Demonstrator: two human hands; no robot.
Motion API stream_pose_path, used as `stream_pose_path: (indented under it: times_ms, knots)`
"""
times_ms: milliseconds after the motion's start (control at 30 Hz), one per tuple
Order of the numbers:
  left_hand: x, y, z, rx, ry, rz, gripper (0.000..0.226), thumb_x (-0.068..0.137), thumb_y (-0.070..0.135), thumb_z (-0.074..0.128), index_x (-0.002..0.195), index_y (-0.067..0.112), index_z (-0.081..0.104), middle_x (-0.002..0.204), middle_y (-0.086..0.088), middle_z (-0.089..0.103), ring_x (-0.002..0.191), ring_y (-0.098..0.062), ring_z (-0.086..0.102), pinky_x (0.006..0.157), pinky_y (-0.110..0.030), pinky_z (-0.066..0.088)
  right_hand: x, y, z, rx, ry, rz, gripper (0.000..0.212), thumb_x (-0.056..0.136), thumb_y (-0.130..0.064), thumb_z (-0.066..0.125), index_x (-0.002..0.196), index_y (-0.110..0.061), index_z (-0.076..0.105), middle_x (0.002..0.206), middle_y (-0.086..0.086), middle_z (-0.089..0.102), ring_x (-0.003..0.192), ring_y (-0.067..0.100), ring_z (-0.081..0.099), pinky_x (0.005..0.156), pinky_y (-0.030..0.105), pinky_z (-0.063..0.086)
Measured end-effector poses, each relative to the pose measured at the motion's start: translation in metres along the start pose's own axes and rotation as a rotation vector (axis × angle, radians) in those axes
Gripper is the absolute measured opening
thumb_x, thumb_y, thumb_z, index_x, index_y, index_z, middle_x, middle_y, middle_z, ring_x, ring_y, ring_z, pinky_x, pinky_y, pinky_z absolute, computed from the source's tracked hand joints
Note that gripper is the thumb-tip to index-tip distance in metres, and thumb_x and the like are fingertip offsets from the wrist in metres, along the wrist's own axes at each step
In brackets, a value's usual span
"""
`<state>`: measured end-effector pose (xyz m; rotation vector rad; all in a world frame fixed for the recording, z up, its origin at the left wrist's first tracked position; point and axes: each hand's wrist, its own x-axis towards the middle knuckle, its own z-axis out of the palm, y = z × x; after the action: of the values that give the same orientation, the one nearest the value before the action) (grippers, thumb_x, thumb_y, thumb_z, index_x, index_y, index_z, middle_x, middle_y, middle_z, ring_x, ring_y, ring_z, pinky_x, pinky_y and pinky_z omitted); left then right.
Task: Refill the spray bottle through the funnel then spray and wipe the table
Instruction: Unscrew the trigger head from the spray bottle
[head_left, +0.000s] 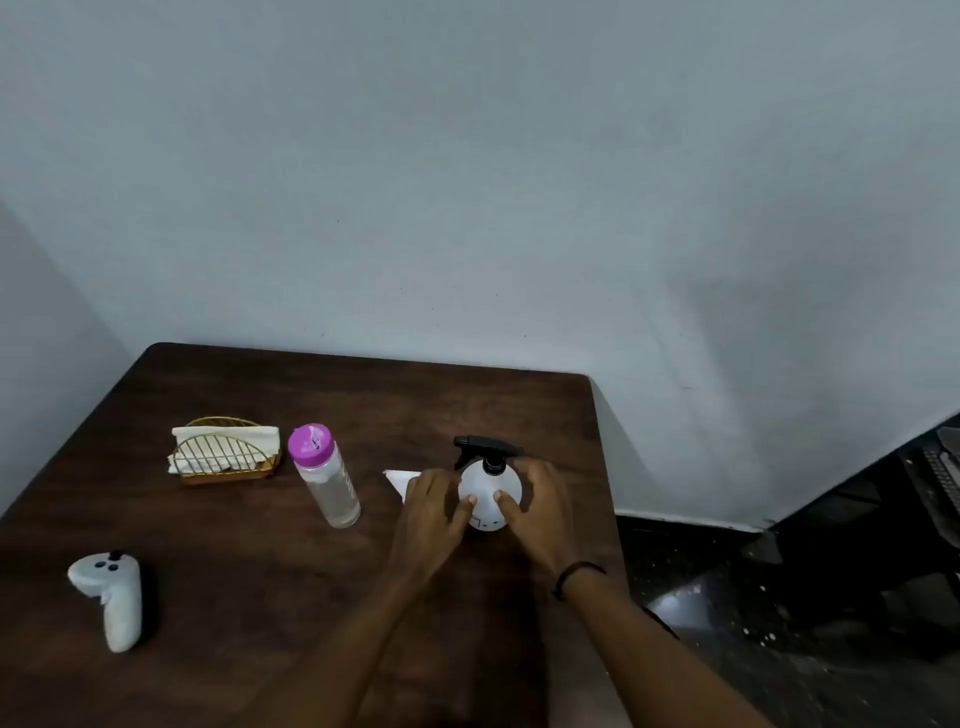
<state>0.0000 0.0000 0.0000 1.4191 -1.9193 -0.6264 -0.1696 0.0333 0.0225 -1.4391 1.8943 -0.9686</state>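
A round white spray bottle with a black trigger head stands upright on the dark wooden table, right of centre. My left hand wraps its left side and my right hand its right side, thumbs on the front. Just left of my left hand a white funnel lies on the table, partly hidden by my fingers. Further left stands a clear water bottle with a purple cap, closed.
A gold wire holder with white napkins sits at the back left. A white handheld controller lies near the front left. The table's right edge is close to the spray bottle, with dark floor beyond. A grey wall runs behind.
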Motion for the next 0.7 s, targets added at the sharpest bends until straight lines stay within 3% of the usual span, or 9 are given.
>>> stream_pose_path:
  times_ms: [100, 233, 333, 400, 467, 567, 700]
  knots:
    - [0.005, 0.007, 0.007, -0.048, -0.026, -0.102, 0.04, 0.09, 0.045, 0.063, 0.12, 0.019, 0.06, 0.116, 0.008, 0.059, 0.111, -0.009, 0.05, 0.095, -0.03, 0.044, 0.006, -0.009, 0.001, 0.123, 0.045, -0.005, 0.038, 0.076, -0.042, 0.073, 0.11, -0.034, 0.057, 0.112, -0.009, 0.062, 0.106, 0.013, 0.06, 0.086, 0.034, 0.057]
    - [0.007, 0.019, 0.018, -0.181, -0.012, -0.205, 0.056, 0.085, 0.057, 0.053, 0.131, 0.025, 0.056, 0.126, 0.015, 0.057, 0.12, -0.003, 0.049, 0.098, -0.025, 0.042, 0.01, -0.014, 0.009, 0.245, 0.035, 0.09, 0.043, 0.074, -0.041, 0.077, 0.111, -0.03, 0.059, 0.114, -0.008, 0.063, 0.109, 0.011, 0.059, 0.086, 0.032, 0.056]
    - [0.011, 0.027, 0.024, -0.26, -0.009, -0.226, 0.033, 0.087, 0.042, 0.055, 0.118, 0.035, 0.061, 0.116, 0.018, 0.065, 0.111, -0.003, 0.058, 0.094, -0.032, 0.051, 0.012, -0.015, 0.017, 0.338, 0.049, 0.106, 0.042, 0.072, -0.044, 0.078, 0.108, -0.031, 0.061, 0.111, -0.005, 0.066, 0.104, 0.012, 0.064, 0.084, 0.038, 0.058]
    - [0.013, 0.028, 0.029, -0.229, -0.012, -0.214, 0.025, 0.086, 0.035, 0.051, 0.108, 0.034, 0.062, 0.107, 0.015, 0.068, 0.103, -0.004, 0.061, 0.086, -0.036, 0.055, 0.014, -0.019, 0.022, 0.373, 0.048, 0.1, 0.041, 0.074, -0.043, 0.079, 0.109, -0.034, 0.06, 0.112, -0.006, 0.066, 0.103, 0.011, 0.065, 0.083, 0.034, 0.058]
    - [0.015, 0.026, 0.034, -0.19, 0.0, -0.22, 0.028, 0.085, 0.033, 0.044, 0.107, 0.034, 0.061, 0.105, 0.015, 0.068, 0.101, -0.006, 0.062, 0.081, -0.037, 0.056, 0.014, -0.024, 0.026, 0.376, 0.074, 0.091, 0.039, 0.077, -0.037, 0.08, 0.11, -0.034, 0.06, 0.112, -0.01, 0.065, 0.102, 0.005, 0.063, 0.083, 0.024, 0.055]
    - [0.015, 0.023, 0.038, -0.185, -0.013, -0.234, 0.026, 0.087, 0.03, 0.043, 0.106, 0.035, 0.061, 0.103, 0.015, 0.068, 0.099, -0.009, 0.063, 0.077, -0.037, 0.057, 0.014, -0.026, 0.029, 0.383, 0.142, 0.065, 0.034, 0.076, -0.035, 0.08, 0.105, -0.032, 0.063, 0.106, -0.011, 0.067, 0.097, 0.005, 0.065, 0.082, 0.027, 0.056]
    - [0.01, 0.025, 0.038, -0.072, -0.004, -0.159, 0.037, 0.083, 0.031, 0.039, 0.109, 0.023, 0.064, 0.105, 0.01, 0.068, 0.103, -0.012, 0.059, 0.079, -0.036, 0.055, 0.012, -0.023, 0.022, 0.367, 0.156, 0.051, 0.029, 0.077, -0.026, 0.082, 0.099, -0.022, 0.064, 0.099, -0.006, 0.069, 0.09, 0.004, 0.065, 0.077, 0.024, 0.053]
